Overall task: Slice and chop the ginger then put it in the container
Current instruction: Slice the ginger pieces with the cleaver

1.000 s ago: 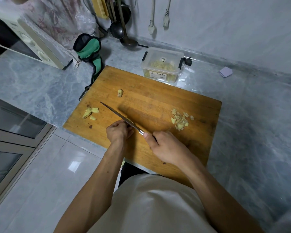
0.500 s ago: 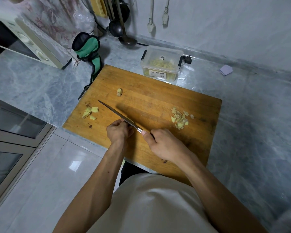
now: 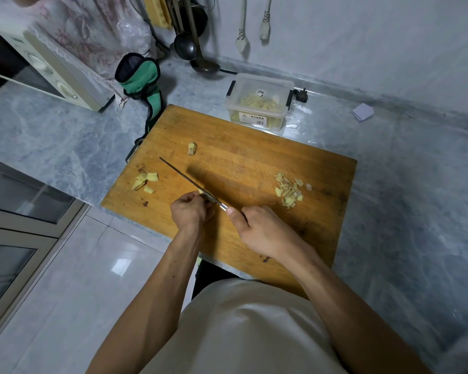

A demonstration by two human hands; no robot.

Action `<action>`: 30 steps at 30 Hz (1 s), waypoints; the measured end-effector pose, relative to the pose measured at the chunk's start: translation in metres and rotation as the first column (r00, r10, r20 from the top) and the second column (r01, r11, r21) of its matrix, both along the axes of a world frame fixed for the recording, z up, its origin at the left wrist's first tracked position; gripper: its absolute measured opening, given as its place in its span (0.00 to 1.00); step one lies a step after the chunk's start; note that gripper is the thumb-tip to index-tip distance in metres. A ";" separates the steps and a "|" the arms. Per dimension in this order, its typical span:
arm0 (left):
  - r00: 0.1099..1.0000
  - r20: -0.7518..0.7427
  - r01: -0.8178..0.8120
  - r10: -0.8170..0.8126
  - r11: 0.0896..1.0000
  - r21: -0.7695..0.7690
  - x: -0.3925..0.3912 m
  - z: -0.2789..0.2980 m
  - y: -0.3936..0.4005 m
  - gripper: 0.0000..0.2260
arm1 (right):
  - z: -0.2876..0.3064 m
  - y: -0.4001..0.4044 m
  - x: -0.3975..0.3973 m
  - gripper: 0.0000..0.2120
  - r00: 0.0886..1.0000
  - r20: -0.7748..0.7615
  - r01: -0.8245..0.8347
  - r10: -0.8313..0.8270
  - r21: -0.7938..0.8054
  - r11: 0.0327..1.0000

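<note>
The grey marbled stone counter (image 3: pixel 65 141) carries a rectangular wooden cutting board (image 3: pixel 254 163), a clear lidded plastic container (image 3: pixel 260 101) just behind it, a cream microwave oven (image 3: pixel 52 74), a green-and-black fabric pouch (image 3: pixel 141 76) and a small folded lilac paper (image 3: pixel 363 112).

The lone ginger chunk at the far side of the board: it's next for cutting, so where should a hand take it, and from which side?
Pinch the lone ginger chunk across its narrow width from above. It lies flat on the cutting board with bare wood all round. The left hand is nearer; the right hand grips the knife.
</note>
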State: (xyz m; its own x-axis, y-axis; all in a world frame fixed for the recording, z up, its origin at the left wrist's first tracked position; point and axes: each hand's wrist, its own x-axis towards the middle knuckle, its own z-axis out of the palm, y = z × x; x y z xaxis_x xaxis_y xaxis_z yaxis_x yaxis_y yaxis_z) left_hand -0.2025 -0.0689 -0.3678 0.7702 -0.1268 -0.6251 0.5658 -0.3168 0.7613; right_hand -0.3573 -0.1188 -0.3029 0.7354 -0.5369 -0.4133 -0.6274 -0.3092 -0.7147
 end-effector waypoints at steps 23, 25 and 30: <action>0.998 0.057 0.028 -0.032 0.998 0.058 0.000 -0.004 -0.003 0.03 | -0.003 0.000 0.001 0.26 1.000 -0.020 0.008 -0.009 -0.031 1.000; 0.997 0.073 0.030 -0.034 0.998 0.063 -0.002 -0.002 -0.004 0.03 | -0.006 0.000 0.009 0.26 1.000 -0.029 -0.005 0.004 -0.027 1.000; 0.998 0.052 0.021 -0.023 0.999 0.042 0.002 -0.005 -0.003 0.06 | -0.010 -0.002 0.002 0.26 1.000 -0.014 0.018 -0.018 0.005 1.000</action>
